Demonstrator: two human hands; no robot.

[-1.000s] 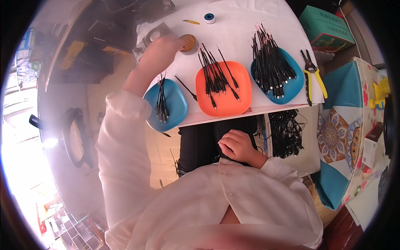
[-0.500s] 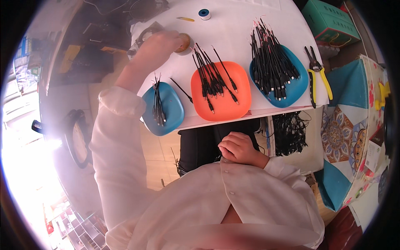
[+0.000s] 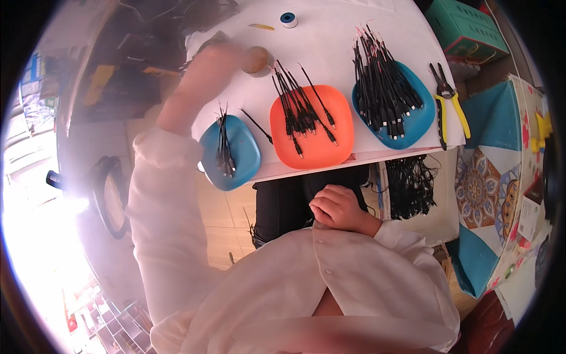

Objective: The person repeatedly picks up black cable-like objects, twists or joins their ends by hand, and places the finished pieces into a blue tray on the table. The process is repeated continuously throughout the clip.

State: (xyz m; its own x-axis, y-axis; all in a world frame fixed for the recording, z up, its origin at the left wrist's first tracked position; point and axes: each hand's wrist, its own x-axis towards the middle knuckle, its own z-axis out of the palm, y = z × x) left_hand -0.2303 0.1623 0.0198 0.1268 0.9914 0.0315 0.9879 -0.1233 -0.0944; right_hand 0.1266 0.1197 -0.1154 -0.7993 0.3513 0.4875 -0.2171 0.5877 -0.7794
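My left hand [image 3: 221, 62] is at the far left of the table, smeared by motion, so its fingers and anything in them cannot be made out. Just right of it stands a small round tin [image 3: 256, 61] with brownish contents. My right hand [image 3: 336, 207] rests in my lap against the shirt hem, fingers curled in and nothing visible in them. Short black cables [image 3: 223, 147] lie in a small blue plate [image 3: 247, 150]. More cables [image 3: 298, 112] are on an orange plate [image 3: 321, 150], and a thick pile [image 3: 383, 88] fills another blue plate [image 3: 424, 127].
One loose cable [image 3: 256, 126] lies between the left two plates. A solder spool [image 3: 288, 20] and a small yellow tool [image 3: 262, 26] are at the back. Yellow-handled wire strippers [image 3: 449, 106] lie at the right edge. Black cables [image 3: 411, 189] hang below the table.
My left hand has drawn back leftward from the round tin, leaving the tin's top uncovered. My right hand stays in place.
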